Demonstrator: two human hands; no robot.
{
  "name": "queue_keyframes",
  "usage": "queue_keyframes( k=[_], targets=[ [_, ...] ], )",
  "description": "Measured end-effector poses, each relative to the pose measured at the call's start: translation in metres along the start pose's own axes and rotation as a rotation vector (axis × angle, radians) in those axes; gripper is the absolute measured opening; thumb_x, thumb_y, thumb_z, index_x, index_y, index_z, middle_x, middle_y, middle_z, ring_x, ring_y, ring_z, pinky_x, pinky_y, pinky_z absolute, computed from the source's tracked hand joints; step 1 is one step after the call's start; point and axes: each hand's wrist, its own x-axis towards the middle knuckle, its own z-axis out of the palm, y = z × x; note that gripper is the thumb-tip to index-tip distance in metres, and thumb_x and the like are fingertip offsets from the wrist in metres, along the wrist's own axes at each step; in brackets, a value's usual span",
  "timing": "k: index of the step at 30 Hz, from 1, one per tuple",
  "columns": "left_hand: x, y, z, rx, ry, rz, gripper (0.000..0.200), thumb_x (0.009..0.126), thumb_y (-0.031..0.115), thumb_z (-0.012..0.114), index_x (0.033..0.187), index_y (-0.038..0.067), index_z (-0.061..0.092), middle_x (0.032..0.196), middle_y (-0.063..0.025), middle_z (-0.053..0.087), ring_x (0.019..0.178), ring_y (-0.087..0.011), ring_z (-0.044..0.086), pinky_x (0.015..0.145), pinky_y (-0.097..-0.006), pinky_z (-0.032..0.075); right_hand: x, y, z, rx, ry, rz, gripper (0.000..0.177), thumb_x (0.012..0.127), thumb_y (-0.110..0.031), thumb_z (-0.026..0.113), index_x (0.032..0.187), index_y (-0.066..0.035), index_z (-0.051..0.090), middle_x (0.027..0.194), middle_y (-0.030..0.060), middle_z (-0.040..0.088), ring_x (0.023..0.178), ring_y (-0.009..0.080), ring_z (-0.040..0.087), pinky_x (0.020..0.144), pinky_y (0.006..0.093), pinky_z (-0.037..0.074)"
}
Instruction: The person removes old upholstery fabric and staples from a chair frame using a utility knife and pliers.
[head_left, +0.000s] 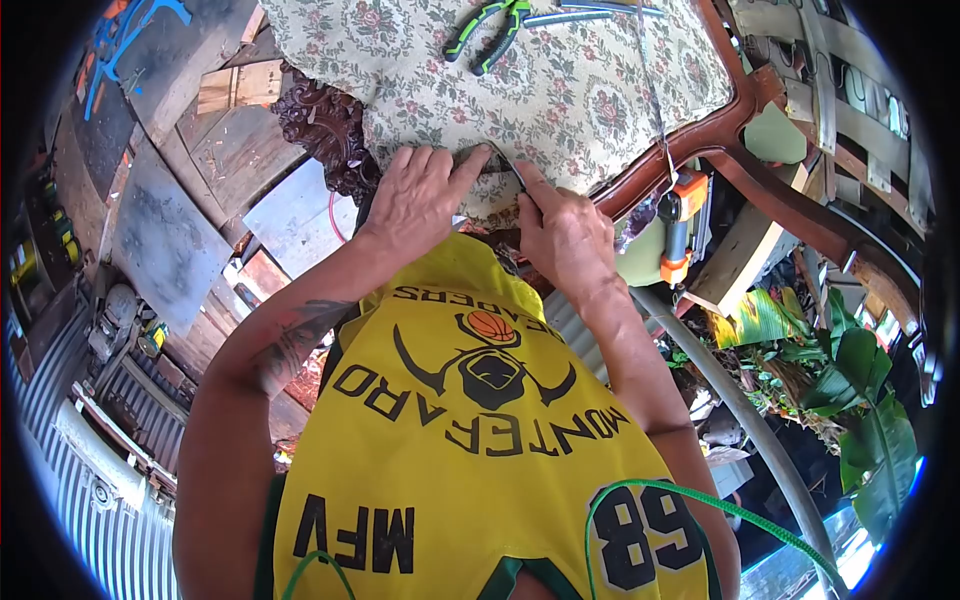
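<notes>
Floral fabric [560, 95] covers a seat with a dark red carved wooden frame [700, 135]. My left hand [418, 190] lies at the near edge of the fabric, its fingers bent and its thumb and index finger close together at the cloth; what they pinch, if anything, is too small to make out. My right hand [565, 228] is closed around a thin dark tool [513, 172], whose curved tip reaches toward my left fingertips. Pliers with green and black handles [488, 35] rest on the fabric farther back.
An orange and grey tool [682, 228] hangs or stands beside the frame on the right. Wooden boards [165, 235] cover the ground at left. A grey pipe [740, 400] and green leaves [855, 375] are at lower right. Carved dark wood [320, 125] juts out at left.
</notes>
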Motion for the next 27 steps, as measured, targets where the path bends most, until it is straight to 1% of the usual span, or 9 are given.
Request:
queue_keyframes(
  k=[10, 13, 15, 17, 19, 20, 21, 24, 27],
  targets=[
    [-0.014, -0.008, -0.008, 0.074, 0.006, 0.026, 0.067, 0.084, 0.007, 0.070, 0.150, 0.010, 0.061, 0.096, -0.0109, 0.059, 0.098, -0.0295, 0.058, 0.093, -0.0453, 0.043, -0.028, 0.022, 0.009, 0.050, 0.136, -0.089, 0.046, 0.098, -0.019, 0.068, 0.144, -0.023, 0.066, 0.091, 0.0167, 0.076, 0.081, 0.0398, 0.076, 0.077, 0.0517, 0.061],
    [-0.023, 0.003, -0.027, -0.066, -0.069, 0.005, 0.074, 0.085, 0.010, 0.071, 0.157, 0.011, 0.054, 0.113, -0.0153, 0.060, 0.112, -0.0331, 0.059, 0.103, -0.0462, 0.043, -0.049, 0.040, 0.012, 0.186, 0.251, -0.125, 0.044, 0.099, -0.020, 0.069, 0.143, -0.020, 0.069, 0.097, 0.0191, 0.077, 0.083, 0.0414, 0.076, 0.080, 0.0500, 0.061],
    [-0.032, 0.006, -0.038, -0.183, 0.057, -0.097, 0.084, 0.089, 0.016, 0.074, 0.166, 0.011, 0.040, 0.141, -0.0215, 0.052, 0.129, -0.0388, 0.054, 0.116, -0.0472, 0.039, -0.058, 0.040, 0.006, 0.292, 0.322, -0.066, 0.045, 0.099, -0.020, 0.069, 0.143, -0.017, 0.069, 0.102, 0.0210, 0.079, 0.089, 0.0417, 0.076, 0.084, 0.0496, 0.061],
    [-0.032, 0.007, -0.041, -0.196, 0.041, -0.273, 0.094, 0.093, 0.024, 0.080, 0.169, 0.004, 0.028, 0.159, -0.0258, 0.039, 0.138, -0.0395, 0.050, 0.122, -0.0447, 0.037, -0.060, 0.041, 0.004, 0.365, 0.325, -0.017, 0.045, 0.099, -0.020, 0.070, 0.143, -0.016, 0.069, 0.103, 0.0216, 0.079, 0.089, 0.0414, 0.077, 0.084, 0.0491, 0.061],
    [-0.018, 0.008, -0.034, -1.240, 0.401, -0.993, 0.103, 0.091, 0.027, 0.086, 0.168, -0.005, 0.024, 0.164, -0.0291, 0.032, 0.143, -0.0371, 0.046, 0.117, -0.0427, 0.042, -0.064, 0.042, 0.006, 0.491, 0.282, 0.093, 0.044, 0.100, -0.020, 0.070, 0.144, -0.015, 0.069, 0.103, 0.0228, 0.079, 0.091, 0.0408, 0.077, 0.086, 0.0479, 0.061],
    [-0.014, 0.005, -0.028, -1.285, 0.444, -1.128, 0.092, 0.093, 0.024, 0.086, 0.161, -0.011, 0.035, 0.153, -0.0266, 0.050, 0.135, -0.0277, 0.055, 0.109, -0.0363, 0.048, -0.063, 0.042, 0.009, 0.472, 0.307, 0.061, 0.044, 0.100, -0.020, 0.071, 0.143, -0.015, 0.069, 0.104, 0.0243, 0.078, 0.089, 0.0413, 0.077, 0.085, 0.0473, 0.061],
    [-0.009, -0.002, -0.022, -1.282, 0.452, -1.117, 0.092, 0.093, 0.024, 0.086, 0.161, -0.011, 0.035, 0.153, -0.0266, 0.050, 0.135, -0.0277, 0.055, 0.109, -0.0363, 0.048, -0.059, 0.040, 0.009, 0.474, 0.317, 0.054, 0.044, 0.100, -0.020, 0.071, 0.143, -0.015, 0.069, 0.104, 0.0243, 0.078, 0.089, 0.0413, 0.077, 0.085, 0.0473, 0.061],
    [0.006, -0.015, -0.016, -1.474, 0.439, -0.952, 0.043, 0.096, 0.014, 0.079, 0.133, -0.002, 0.067, 0.113, -0.0083, 0.078, 0.102, -0.0173, 0.069, 0.100, -0.0334, 0.050, -0.045, 0.036, 0.012, 0.378, 0.393, -0.160, 0.045, 0.099, -0.020, 0.072, 0.144, -0.017, 0.069, 0.105, 0.0240, 0.078, 0.088, 0.0432, 0.077, 0.081, 0.0498, 0.061],
    [0.018, -0.009, -0.021, -1.397, 0.478, -1.079, 0.041, 0.094, 0.011, 0.079, 0.132, 0.000, 0.067, 0.120, -0.0080, 0.076, 0.108, -0.0177, 0.068, 0.101, -0.0337, 0.049, -0.031, 0.025, 0.004, 0.386, 0.291, -0.072, 0.046, 0.098, -0.020, 0.072, 0.144, -0.019, 0.069, 0.102, 0.0228, 0.078, 0.087, 0.0436, 0.076, 0.080, 0.0507, 0.061]
  ],
)
